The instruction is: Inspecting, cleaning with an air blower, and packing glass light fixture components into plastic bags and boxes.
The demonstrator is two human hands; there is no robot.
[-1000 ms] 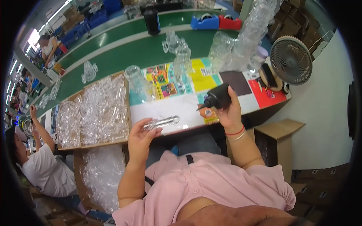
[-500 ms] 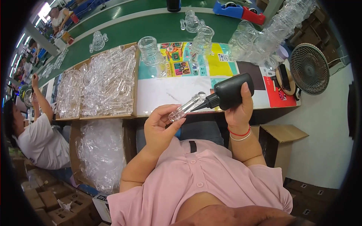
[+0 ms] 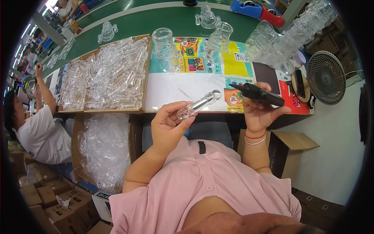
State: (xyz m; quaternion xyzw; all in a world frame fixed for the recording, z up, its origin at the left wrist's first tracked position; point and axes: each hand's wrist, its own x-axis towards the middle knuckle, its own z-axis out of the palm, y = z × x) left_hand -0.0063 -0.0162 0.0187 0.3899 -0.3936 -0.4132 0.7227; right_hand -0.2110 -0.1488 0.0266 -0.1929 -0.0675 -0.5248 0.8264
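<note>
My left hand (image 3: 168,125) pinches a slim clear plastic tube (image 3: 199,104) with a rounded knob at its far end, held at a slant just over the bench's front edge. A black squeeze bottle (image 3: 265,95) with a pointed nozzle lies across my right hand (image 3: 258,116), gripped by the fingers with the thumb stretched away from it. Its nozzle points up and left, apart from the tube. Beyond my hands stand a clear cup-shaped part (image 3: 163,42) and a second clear cup-shaped part (image 3: 220,37), both on the printed sheet.
A cardboard tray (image 3: 147,74) full of clear tubes sits at left; below it is a box of clear plastic bags (image 3: 104,152). Stacked clear parts (image 3: 300,31), a tape dispenser (image 3: 257,11) and a fan (image 3: 326,77) occupy the right. A co-worker (image 3: 44,134) sits at left.
The bottle has come away from the tube, moving right and turning flatter in my right hand, its thumb now stretched out. My left hand still holds the tube. The whole view has shifted slightly.
</note>
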